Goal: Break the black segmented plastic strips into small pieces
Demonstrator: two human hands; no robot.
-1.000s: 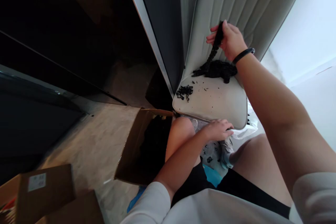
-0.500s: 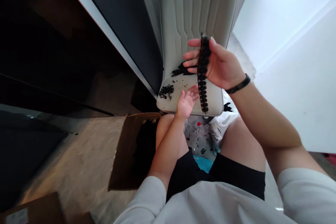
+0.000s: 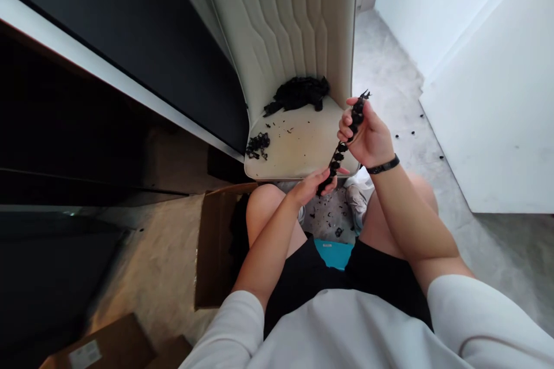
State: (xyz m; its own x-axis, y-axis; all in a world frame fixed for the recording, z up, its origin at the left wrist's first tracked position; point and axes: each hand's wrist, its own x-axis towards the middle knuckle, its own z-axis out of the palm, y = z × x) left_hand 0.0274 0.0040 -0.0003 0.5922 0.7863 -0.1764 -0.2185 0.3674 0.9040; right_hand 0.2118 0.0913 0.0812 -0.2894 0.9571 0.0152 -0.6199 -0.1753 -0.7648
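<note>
Left hand [image 3: 308, 186] has gone from open beside the knobbly black strip [image 3: 339, 154] to pinching its lower end; strip swung from near upright to a slant, just right of frame centre. Right hand [image 3: 369, 138]: fingers curled round the upper end, ragged tip poking out above. Upper centre, pale chair [image 3: 298, 153]: crumpled black heap [image 3: 300, 93] toward the backrest, black tangle [image 3: 258, 146] at the seat's left edge. Cardboard box [image 3: 212, 259] lower left of centre.

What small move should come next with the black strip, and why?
Perhaps draw the left hand gently away from the right hand to tauten the black strip: the right holds its upper part, the left its lower end, and the knobby stretch between them lies uncovered.
</note>
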